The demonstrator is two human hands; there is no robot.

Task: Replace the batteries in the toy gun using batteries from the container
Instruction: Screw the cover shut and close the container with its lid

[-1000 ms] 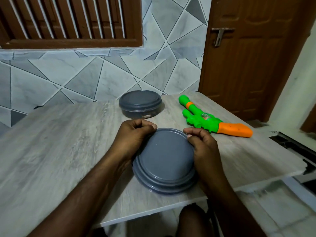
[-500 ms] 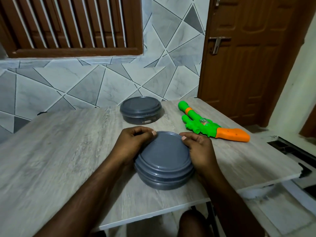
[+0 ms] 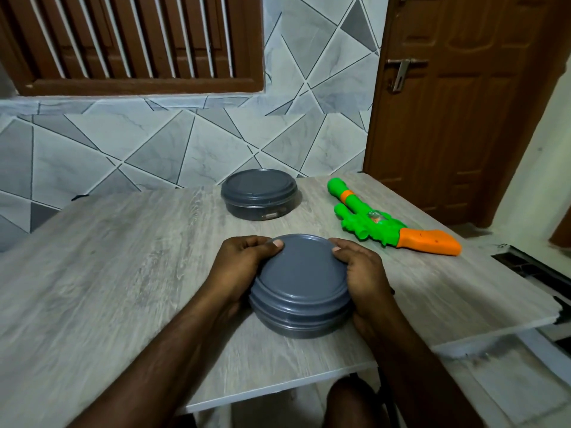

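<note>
Gripping the grey container (image 3: 298, 319) from both sides, the left hand (image 3: 239, 268) and right hand (image 3: 366, 274) curl round its rim, thumbs on the lid (image 3: 304, 268). It sits near the front edge of the tabletop (image 3: 123, 257), still closed. The step in hand looks like opening it to reach the batteries; next the lid likely needs prying or twisting off while the base is steadied. A second closed container (image 3: 259, 196) stands at the far edge. The toy gun (image 3: 380, 225) lies untouched toward the far right corner.
</note>
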